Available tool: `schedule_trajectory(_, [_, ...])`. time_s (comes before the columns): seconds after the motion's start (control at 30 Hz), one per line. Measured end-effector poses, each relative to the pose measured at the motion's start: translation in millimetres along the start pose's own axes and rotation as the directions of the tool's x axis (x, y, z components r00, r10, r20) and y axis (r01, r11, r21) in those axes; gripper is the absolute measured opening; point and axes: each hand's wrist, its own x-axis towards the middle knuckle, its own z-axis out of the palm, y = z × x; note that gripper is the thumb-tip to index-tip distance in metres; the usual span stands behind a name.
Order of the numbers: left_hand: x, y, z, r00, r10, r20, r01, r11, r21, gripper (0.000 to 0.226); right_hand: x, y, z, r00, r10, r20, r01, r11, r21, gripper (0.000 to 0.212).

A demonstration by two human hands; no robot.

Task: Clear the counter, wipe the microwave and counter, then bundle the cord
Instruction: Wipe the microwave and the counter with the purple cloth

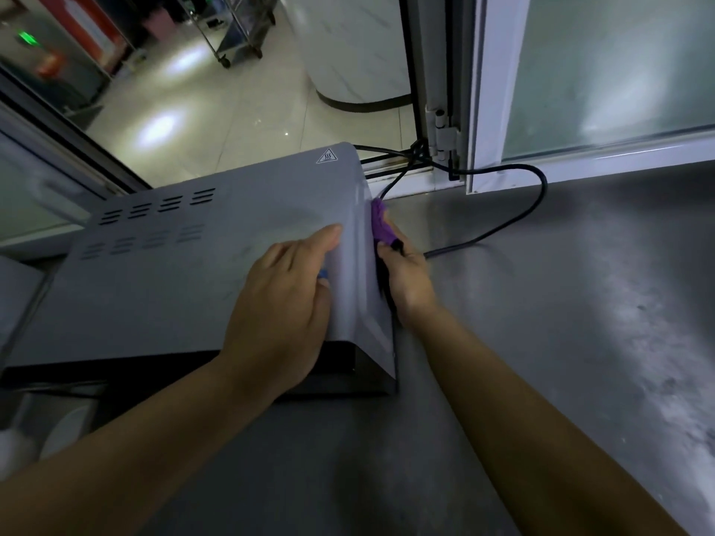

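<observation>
Against microwave (216, 272) right edge: right hand (408, 280) presses purple cloth (381, 222).

Both forearms are bare and extend from the near edge toward the far centre, converging. The left hand (282, 303) lies palm down, fingers together and extended, thumb pointing far-right. The right hand (408, 280) sits just right of the left, turned on edge, wrist straight, its fingers curled in a closed grip; the fingertips are hidden from view.

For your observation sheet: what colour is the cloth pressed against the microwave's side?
Purple cloth, seen in the head view, held in the right hand.
</observation>
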Motion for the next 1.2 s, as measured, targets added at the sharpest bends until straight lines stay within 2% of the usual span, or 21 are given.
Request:
schedule_trajectory(0.13, [-1.2, 1.9, -0.4, 1.0, 0.01, -0.017, -0.009, 1.0, 0.013, 0.045, -36.0, 6.4, -9.3, 0.997, -0.037, 0.063, 0.04, 0.998, -0.039, 0.047])
schedule_trajectory(0.27, [-1.8, 5.3, -1.2, 1.0, 0.017, -0.026, -0.016, 1.0, 0.027, 0.044, -84.7, 15.4, -21.0, 0.991, 0.015, 0.13, -0.003, 0.996, -0.093, 0.043])
schedule_trajectory(0.47, [-1.9, 6.3, -3.0, 0.999, 0.03, -0.014, -0.03, 0.999, 0.03, 0.047, -138.7, 21.7, -27.5, 0.977, -0.095, 0.192, 0.136, 0.967, -0.216, 0.05])
schedule_trajectory(0.63, [0.1, 6.9, -2.3, 1.0, 0.012, -0.014, -0.011, 0.999, 0.033, 0.048, -110.6, 11.1, -21.4, 0.983, -0.079, 0.166, 0.107, 0.98, -0.168, 0.055])
schedule_trajectory(0.87, [2.1, 8.1, -2.7, 0.999, -0.033, 0.009, 0.033, 0.999, 0.005, 0.049, -26.9, -6.1, -0.6, 0.988, -0.106, 0.117, 0.117, 0.988, -0.097, 0.047])
schedule_trajectory(1.03, [1.6, 4.6, -2.2, 0.999, -0.028, 0.031, 0.028, 1.0, 0.006, 0.047, 19.8, -25.1, 8.5, 0.972, -0.148, 0.18, 0.171, 0.978, -0.118, 0.049])
schedule_trajectory(1.2, [0.6, 4.4, -2.8, 0.999, -0.03, 0.02, 0.03, 1.0, -0.006, 0.045, 9.8, -29.9, 8.6, 0.968, -0.142, 0.207, 0.169, 0.978, -0.119, 0.05])
